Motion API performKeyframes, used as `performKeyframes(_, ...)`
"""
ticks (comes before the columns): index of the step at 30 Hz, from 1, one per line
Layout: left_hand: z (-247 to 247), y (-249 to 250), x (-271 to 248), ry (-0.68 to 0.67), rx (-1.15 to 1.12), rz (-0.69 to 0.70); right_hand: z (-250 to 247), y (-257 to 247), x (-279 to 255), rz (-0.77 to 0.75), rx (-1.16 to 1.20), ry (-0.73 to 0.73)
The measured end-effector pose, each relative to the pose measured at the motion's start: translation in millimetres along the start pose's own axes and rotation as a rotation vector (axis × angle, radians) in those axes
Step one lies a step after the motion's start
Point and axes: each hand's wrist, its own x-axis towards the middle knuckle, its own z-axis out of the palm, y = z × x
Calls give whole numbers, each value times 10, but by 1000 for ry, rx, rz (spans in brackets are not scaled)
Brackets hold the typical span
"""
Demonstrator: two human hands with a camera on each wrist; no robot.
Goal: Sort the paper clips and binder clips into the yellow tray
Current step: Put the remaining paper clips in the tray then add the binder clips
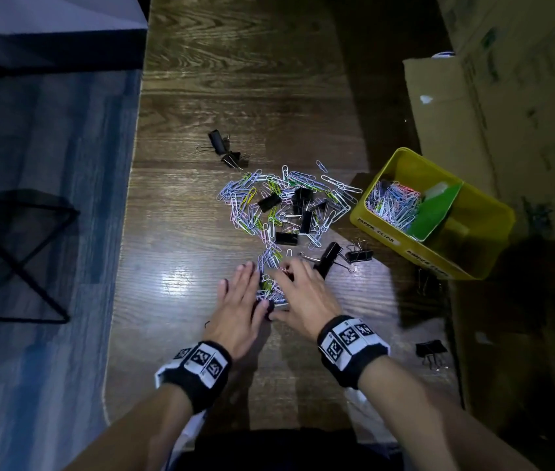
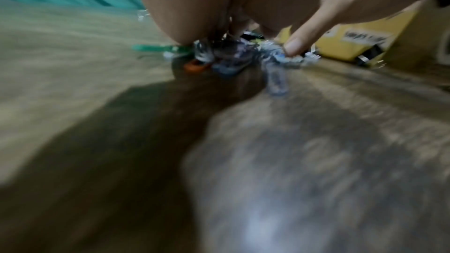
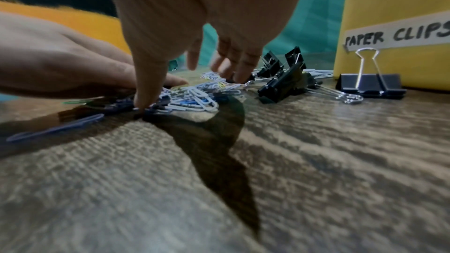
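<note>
A small heap of coloured paper clips (image 1: 271, 283) lies on the wooden table between my hands. My left hand (image 1: 257, 285) lies flat with straight fingers against the heap's left side, and its thumb (image 2: 293, 45) presses on clips. My right hand (image 1: 281, 290) curls over the heap from the right, thumb (image 3: 141, 101) down on the clips. A larger mixed pile (image 1: 286, 205) of paper clips and black binder clips lies beyond. The yellow tray (image 1: 376, 229) stands at the right, its near-left compartment, labelled PAPER CLIPS (image 3: 396, 36), holding paper clips (image 1: 393, 205) beside a green divider (image 1: 434, 210).
Loose binder clips lie by my right hand (image 1: 329, 258), by the tray (image 3: 370, 84), at the pile's far side (image 1: 216, 141) and near the right table edge (image 1: 431, 348). Cardboard boxes (image 1: 446, 107) stand at the right. A black-framed stool (image 1: 21, 253) stands on the floor at the left.
</note>
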Motion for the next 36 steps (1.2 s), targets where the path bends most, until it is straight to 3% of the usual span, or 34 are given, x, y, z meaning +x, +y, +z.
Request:
performKeyframes(2,-43,38,22,1,-30,37,19,-7,-7,59,-47,-55)
performKeyframes(4,-178,-4,31,84,2,44,8,-26,-6,84,-69,-111)
performKeyframes(6,-330,-20,37,106,89,-32,-6,-30,0,87,-49,-137)
performKeyframes(8,-379,2,55,42,104,-93,-12,-33,11,80,-28,-151)
performKeyframes(13,-357,86,121,43,-94,-65,-29,-4,12,95,55,-142)
performKeyframes(18,-459,44,181,-16,-119,-53,-85,72,-34,135,171,-96)
performKeyframes(22,-554,-18,190,-99,-338,-192,-103,126,-62,222,272,-56)
performKeyframes(25,-638,-63,182,-144,-635,-314,-78,193,-94,273,447,15)
performKeyframes(28,-780,-74,168,-144,-827,-320,-122,265,-136,347,665,130)
performKeyframes(32,-995,-69,205,-118,-906,-301,-306,311,-237,424,950,278)
performKeyframes(36,-1253,234,375,-98,-950,-215,-614,298,-407,353,1107,483)
